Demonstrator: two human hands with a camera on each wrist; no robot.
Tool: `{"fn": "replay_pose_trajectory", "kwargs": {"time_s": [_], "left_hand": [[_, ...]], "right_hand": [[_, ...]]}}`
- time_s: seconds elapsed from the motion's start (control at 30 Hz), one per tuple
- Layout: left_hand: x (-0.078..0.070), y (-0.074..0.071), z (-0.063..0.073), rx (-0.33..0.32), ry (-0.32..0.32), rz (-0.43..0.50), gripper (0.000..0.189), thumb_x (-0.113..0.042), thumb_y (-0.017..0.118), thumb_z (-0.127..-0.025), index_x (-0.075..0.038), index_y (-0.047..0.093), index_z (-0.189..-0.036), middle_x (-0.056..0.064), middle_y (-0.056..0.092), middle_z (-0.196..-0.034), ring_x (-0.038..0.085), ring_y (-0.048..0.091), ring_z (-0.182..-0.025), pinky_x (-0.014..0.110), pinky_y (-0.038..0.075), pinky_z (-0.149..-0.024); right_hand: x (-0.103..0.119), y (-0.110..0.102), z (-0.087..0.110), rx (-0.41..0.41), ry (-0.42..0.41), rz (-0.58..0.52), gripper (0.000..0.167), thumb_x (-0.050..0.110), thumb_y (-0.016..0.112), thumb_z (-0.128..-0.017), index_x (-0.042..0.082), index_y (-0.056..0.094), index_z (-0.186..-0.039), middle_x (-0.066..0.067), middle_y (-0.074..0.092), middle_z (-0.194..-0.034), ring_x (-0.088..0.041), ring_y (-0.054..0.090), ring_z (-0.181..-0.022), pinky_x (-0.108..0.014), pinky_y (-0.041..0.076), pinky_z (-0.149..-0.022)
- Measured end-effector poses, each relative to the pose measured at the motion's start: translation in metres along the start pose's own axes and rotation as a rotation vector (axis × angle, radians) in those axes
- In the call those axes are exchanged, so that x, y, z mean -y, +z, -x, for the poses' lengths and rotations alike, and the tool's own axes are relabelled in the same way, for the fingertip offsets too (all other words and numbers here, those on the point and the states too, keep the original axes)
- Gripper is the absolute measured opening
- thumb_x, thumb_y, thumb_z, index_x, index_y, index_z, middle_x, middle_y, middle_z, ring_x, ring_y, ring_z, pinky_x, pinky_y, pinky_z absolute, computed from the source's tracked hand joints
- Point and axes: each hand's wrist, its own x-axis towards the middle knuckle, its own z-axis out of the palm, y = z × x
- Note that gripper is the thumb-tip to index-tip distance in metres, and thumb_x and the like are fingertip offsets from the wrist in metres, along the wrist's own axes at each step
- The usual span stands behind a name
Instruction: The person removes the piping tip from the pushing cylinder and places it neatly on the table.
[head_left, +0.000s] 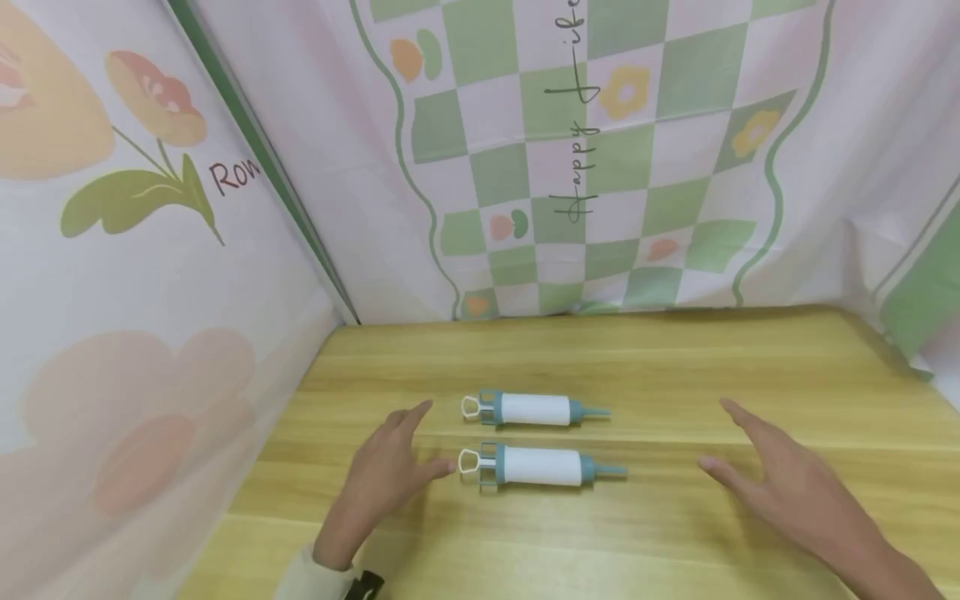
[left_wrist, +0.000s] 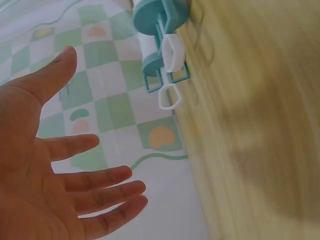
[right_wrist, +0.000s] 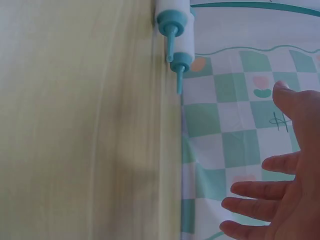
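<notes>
Two plunger syringes with white barrels, teal end caps, thin teal nozzles and white pull rings lie side by side on the table, nozzles toward the right. In the head view the far syringe is a bit smaller than the near syringe. My left hand hovers at their ring ends, thumb tip right by the near ring; its palm and spread fingers show in the left wrist view. Off to the right of the nozzles is my right hand, fingers extended and thumb apart, holding nothing.
The wooden table meets a hanging cloth with green checks at its back edge. A flowered cloth borders the left side, and another green-and-white cloth hangs at the right. A dark band sits at my left wrist.
</notes>
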Motion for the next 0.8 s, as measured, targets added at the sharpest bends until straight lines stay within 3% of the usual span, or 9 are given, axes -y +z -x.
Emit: {"fn": "replay_pose_trajectory", "kwargs": {"time_s": [0.37,0.8], "left_hand": [[0.006,0.013,-0.008,0.061,-0.055,0.134,0.097,-0.045,0.086,-0.075,-0.017,0.037,-0.155,0.022,0.042,-0.149,0.046,0.052,-0.123,0.063,0.045,-0.096],[0.011,0.023,-0.014,0.114,0.009,0.233,0.099,-0.037,0.087,-0.075,-0.016,0.034,-0.156,0.021,0.037,-0.153,0.044,0.045,-0.131,0.062,0.04,-0.102]], "right_hand": [[0.008,0.015,-0.007,0.058,0.005,-0.125,0.086,0.035,0.073,-0.093,0.0,0.026,-0.155,-0.037,0.043,-0.139,-0.058,0.043,-0.12,-0.078,0.036,-0.084],[0.004,0.025,-0.011,0.071,0.007,-0.108,0.091,0.038,0.076,-0.089,-0.001,0.027,-0.154,-0.038,0.045,-0.136,-0.059,0.046,-0.116,-0.08,0.038,-0.077]]}}
